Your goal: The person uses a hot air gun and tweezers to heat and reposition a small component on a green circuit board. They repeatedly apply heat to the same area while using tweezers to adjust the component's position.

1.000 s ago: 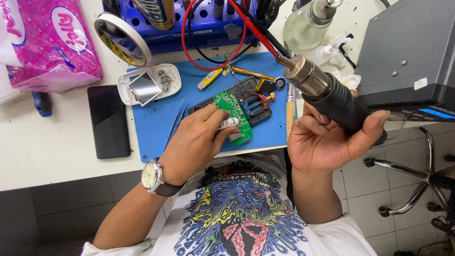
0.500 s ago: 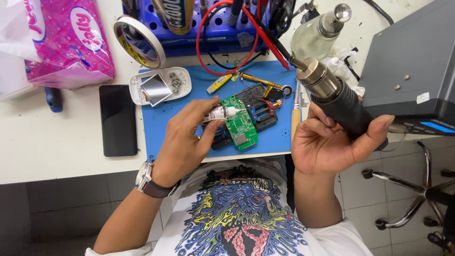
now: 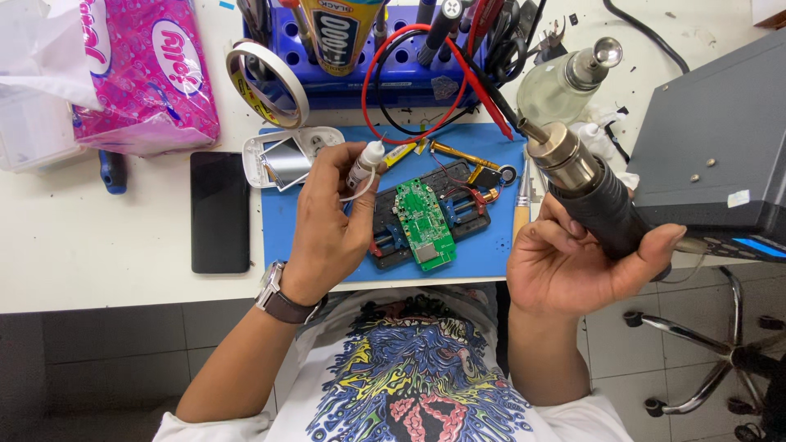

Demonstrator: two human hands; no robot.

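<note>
Blue mat (image 3: 286, 237) underneath, his left hand (image 3: 327, 229) pinches a small bottle (image 3: 364, 164) just left of the clamped board (image 3: 424, 223), right hand (image 3: 573, 262) gripping a heat gun (image 3: 585, 188) aimed away; likely dosing the board.

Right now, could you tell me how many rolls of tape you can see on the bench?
1: a single roll of tape stands on edge against the blue tool rack, above the blue work mat. Others may be hidden behind the rack's tools.
</note>
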